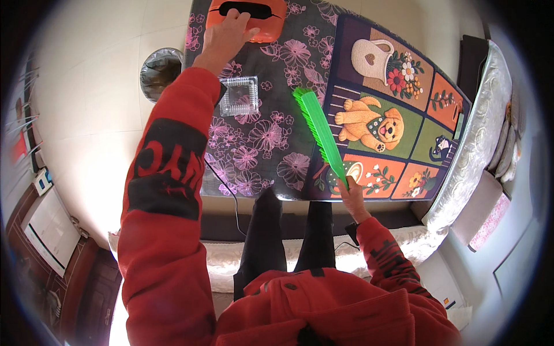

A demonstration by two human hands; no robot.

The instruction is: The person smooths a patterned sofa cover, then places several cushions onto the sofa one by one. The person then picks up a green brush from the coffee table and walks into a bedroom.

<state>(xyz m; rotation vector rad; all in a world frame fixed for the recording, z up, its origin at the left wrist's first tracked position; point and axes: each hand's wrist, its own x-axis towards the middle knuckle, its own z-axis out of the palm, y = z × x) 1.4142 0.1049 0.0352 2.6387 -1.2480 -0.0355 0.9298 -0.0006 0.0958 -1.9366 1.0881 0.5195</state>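
My left hand [229, 36] reaches to the far left of the flowered tablecloth [264, 134], its fingers at the near side of an orange plastic box [272, 26] with a black recess on top. Whether the fingers grip the box cannot be told. A clear plastic container [239, 96] lies nearer, beside my left sleeve. My right hand [355, 199] is closed on the handle of a green bristle brush [322, 129] at the table's near edge. The brush reaches over the left border of a patterned mat [407, 121], its bristles facing left.
A lined waste bin [161, 73] stands on the floor left of the table. A dark cable [236, 207] hangs over the near edge. A cushioned seat with a pale shiny cover [476, 129] runs along the right side, with a folded cloth [480, 212] beside it.
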